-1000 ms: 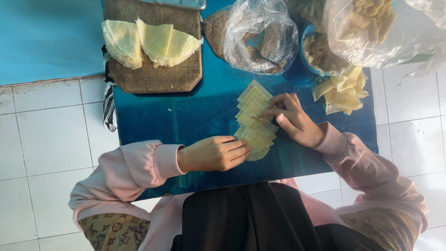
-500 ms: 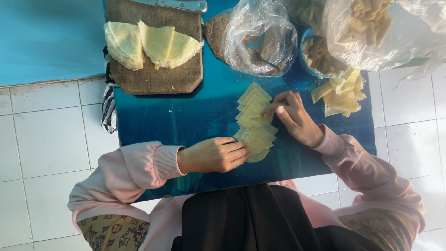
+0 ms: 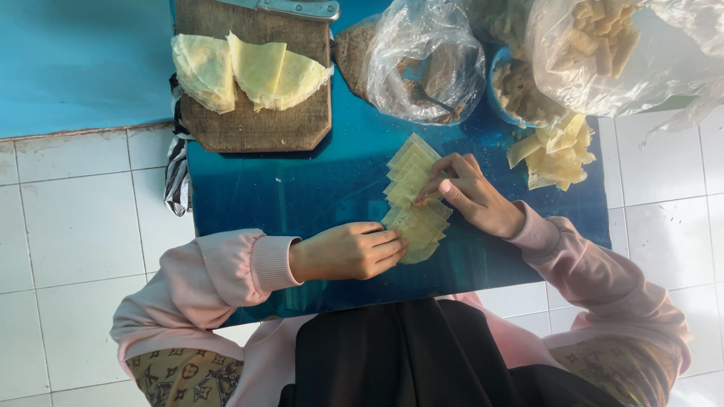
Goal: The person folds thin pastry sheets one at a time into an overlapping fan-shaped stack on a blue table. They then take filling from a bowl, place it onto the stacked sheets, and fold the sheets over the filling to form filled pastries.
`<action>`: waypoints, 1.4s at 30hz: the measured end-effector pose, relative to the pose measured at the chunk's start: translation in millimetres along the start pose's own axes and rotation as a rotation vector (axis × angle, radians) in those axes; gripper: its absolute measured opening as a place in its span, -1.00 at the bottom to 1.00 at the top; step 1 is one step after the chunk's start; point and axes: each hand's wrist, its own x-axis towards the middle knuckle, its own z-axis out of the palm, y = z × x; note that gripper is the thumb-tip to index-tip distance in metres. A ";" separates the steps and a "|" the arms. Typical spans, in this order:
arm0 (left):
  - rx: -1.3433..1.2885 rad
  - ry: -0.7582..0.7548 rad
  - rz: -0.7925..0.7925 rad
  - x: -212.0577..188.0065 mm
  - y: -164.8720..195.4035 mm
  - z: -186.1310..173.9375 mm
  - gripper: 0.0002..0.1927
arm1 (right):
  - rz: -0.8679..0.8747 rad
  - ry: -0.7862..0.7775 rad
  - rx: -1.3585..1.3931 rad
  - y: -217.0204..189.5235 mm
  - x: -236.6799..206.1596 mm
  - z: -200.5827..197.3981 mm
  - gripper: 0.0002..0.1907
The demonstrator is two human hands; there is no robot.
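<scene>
A row of thin pale-yellow dough squares lies overlapped on the blue tabletop, between the two hands. The left hand rests flat against the near end of the row, fingers together, its grip closed on nothing. The right hand pinches one square partway along the row, thumb and fingertips clamped on it. Beyond them sits a wooden cutting board with three folded yellow sheets; a knife at its far edge is cut off by the frame. A loose heap of cut squares lies to the right. Two clear plastic bags cloud what they hold, so their contents are hard to make out. The squares overlap too closely to count. A striped cloth hangs at the tabletop's left edge.
</scene>
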 end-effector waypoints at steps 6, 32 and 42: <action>0.004 0.000 -0.003 -0.6 1.9 -0.4 -0.73 | 0.026 0.186 -0.059 1.5 0.4 -3.9 -0.41; -0.027 0.002 -0.021 -11.7 -0.6 -2.8 -0.72 | -0.503 0.282 -0.966 -12.2 3.2 -6.7 -0.31; 0.009 0.007 0.004 -15.5 0.9 -3.6 -0.73 | -0.562 0.131 -1.095 -11.6 -25.3 29.5 -0.27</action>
